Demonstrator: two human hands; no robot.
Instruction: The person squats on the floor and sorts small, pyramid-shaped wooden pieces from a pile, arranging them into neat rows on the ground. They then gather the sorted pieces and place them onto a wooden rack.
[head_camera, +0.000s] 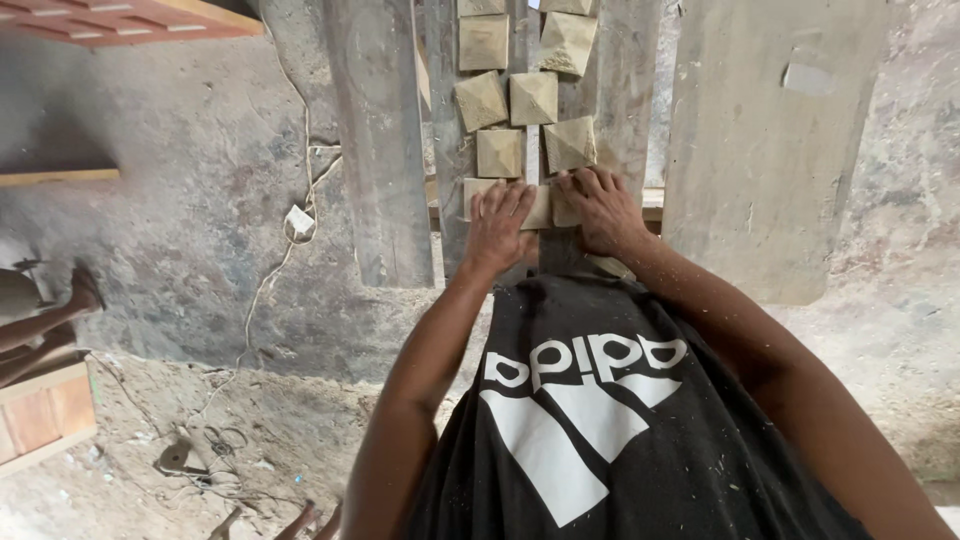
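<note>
Your left hand (497, 225) and right hand (598, 207) lie flat, fingers spread, pressing the nearest pale square pyramid-cut wooden blocks (540, 208) against the grey upright plank (620, 90), below two columns of matching blocks (533, 97).

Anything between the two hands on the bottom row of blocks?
Head view: a pale wooden block shows between the left hand and right hand; both press on it.

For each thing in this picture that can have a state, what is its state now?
Left hand: flat, fingers spread, pressing on the nearest blocks.
Right hand: flat, palm down on the nearest blocks.
Nearest blocks: side by side, mostly covered by the hands.
Pyramid-topped blocks: lying uncovered in two loose columns, some turned askew.
Plank: bears the blocks, dusty.
</note>
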